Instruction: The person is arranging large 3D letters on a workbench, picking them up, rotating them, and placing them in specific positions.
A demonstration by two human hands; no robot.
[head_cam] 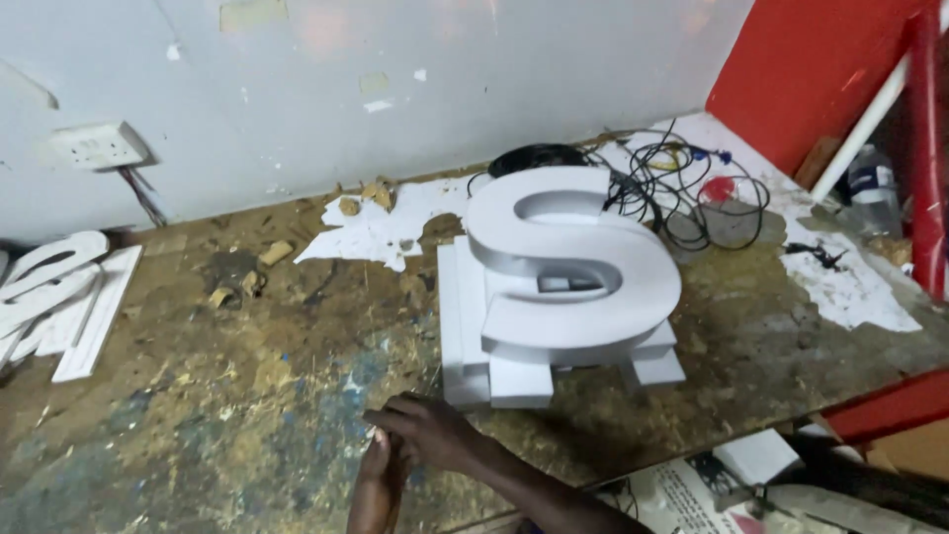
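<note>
A large white three-dimensional letter shape [568,262], curved like an S, rests on top of another white block letter [465,326] in the middle of the stained workbench [198,396]. My right hand [430,430] lies near the bench's front edge, fingers curled and pointing left, just below the lower letter. My left hand [376,485] sits under it, touching its fingers. I cannot make out anything held in either hand.
More white letter pieces [59,297] lie at the far left. Tangled black cables [682,193] sit behind the letters by the wall. A wall socket [99,145] is at upper left, a plastic bottle [875,188] at right, torn paper scraps [381,232] on the bench.
</note>
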